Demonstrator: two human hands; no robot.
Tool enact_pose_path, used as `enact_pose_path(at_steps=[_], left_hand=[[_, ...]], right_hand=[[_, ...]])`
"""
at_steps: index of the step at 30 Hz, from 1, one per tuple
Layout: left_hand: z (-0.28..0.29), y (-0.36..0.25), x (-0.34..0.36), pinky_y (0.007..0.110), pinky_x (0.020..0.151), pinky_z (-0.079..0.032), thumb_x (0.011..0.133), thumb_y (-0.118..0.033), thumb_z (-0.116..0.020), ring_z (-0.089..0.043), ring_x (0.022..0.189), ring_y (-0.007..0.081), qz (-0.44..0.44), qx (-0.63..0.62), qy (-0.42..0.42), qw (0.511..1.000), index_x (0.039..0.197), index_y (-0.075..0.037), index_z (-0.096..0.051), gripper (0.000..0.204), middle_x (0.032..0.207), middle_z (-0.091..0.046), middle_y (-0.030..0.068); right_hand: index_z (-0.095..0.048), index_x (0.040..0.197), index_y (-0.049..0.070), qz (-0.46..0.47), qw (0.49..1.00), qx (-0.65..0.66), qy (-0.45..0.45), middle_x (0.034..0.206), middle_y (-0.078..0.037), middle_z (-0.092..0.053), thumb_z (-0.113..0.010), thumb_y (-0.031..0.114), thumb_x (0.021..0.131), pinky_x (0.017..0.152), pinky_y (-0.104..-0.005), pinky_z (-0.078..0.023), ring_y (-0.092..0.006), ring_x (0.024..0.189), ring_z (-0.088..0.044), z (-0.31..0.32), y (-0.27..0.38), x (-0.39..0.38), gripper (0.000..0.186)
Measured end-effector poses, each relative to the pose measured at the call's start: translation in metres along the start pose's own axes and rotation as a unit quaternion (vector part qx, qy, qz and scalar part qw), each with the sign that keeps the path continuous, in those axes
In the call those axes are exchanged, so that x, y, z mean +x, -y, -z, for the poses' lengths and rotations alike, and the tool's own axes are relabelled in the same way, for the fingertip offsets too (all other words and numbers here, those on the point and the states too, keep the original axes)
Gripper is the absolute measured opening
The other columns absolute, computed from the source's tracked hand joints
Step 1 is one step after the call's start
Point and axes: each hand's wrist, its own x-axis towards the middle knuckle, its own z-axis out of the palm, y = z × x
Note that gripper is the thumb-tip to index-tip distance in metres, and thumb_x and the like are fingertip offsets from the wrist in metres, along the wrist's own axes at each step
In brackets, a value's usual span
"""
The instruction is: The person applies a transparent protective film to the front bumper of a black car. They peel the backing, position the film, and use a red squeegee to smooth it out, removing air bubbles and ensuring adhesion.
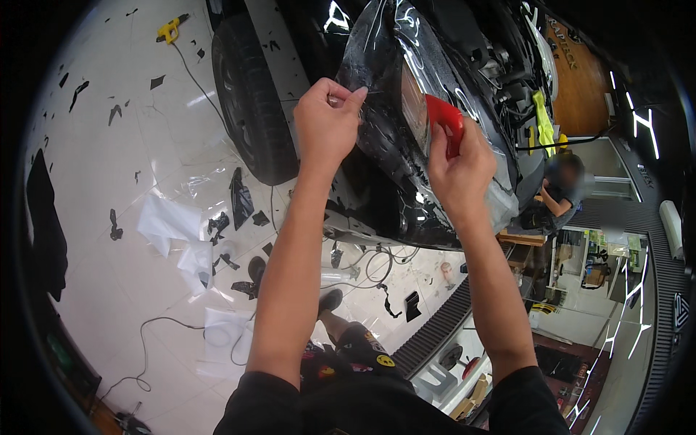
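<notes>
My right hand [464, 170] grips a red squeegee [446, 119], a flat card-like blade that rests against the car's headlight [415, 94]. A thin glossy film [377, 119], wet-looking and wrinkled, lies over the headlight and the black front corner of the car. My left hand [330, 119] is closed in a pinch at the film's left edge, thumb against fingers, with a bit of the film stretched from it. Fine detail at the left fingertips is hard to make out.
Left of the car's front wheel [250, 101], a yellow heat gun [169, 30] lies on the tiled floor with its cord trailing. White sheets [170, 221] and black film scraps [241, 199] are strewn about. Another person [565, 192] sits at the right, below a yellow-green cloth [542, 119].
</notes>
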Motion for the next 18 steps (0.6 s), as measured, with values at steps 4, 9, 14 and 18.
enact_pose_path(at_steps=[4,9,14,18], left_hand=[[-0.001,-0.002,0.002,0.026,0.06,-0.053,0.093,-0.022,-0.083,-0.067,0.062,0.0113,0.026,0.001,0.015,1.0,0.086,0.0,-0.065,0.029,0.074,-0.067,0.0049],[0.009,-0.004,0.004,0.03,0.057,-0.048,0.092,-0.019,-0.08,-0.063,0.059,0.011,-0.01,0.028,0.019,0.999,0.088,0.001,-0.068,0.023,0.069,-0.068,0.0052],[0.0,0.003,0.017,0.03,0.059,-0.048,0.092,-0.02,-0.08,-0.063,0.059,0.0114,-0.028,0.005,0.08,0.996,0.089,0.0,-0.069,0.022,0.07,-0.068,0.0052],[0.021,0.002,0.026,0.026,0.068,-0.046,0.094,-0.027,-0.081,-0.06,0.076,0.0084,-0.037,0.071,0.106,0.991,0.096,-0.001,-0.073,0.028,0.084,-0.071,0.0015]], right_hand=[[-0.067,0.099,0.003,-0.028,0.999,0.028,0.01,0.079,-0.013,-0.066,-0.074,0.009,0.09,0.059,-0.0397,-0.049,-0.033,0.065,-0.065,0.003,-0.005,-0.002,0.014],[-0.069,0.099,0.004,-0.054,0.985,0.158,0.046,0.083,-0.009,-0.069,-0.072,0.004,0.091,0.06,-0.0355,-0.05,-0.0246,0.068,-0.066,0.044,0.042,-0.011,0.008],[-0.076,0.104,0.004,0.157,0.893,0.362,0.215,0.097,-0.013,-0.074,-0.076,0.008,0.084,0.069,-0.0358,-0.065,-0.0318,0.095,-0.077,0.132,0.131,-0.017,0.021],[-0.074,0.098,-0.001,0.145,0.877,0.438,0.131,0.092,-0.013,-0.071,-0.074,0.013,0.076,0.056,-0.0303,-0.059,-0.0277,0.081,-0.075,0.136,0.142,-0.041,0.026]])
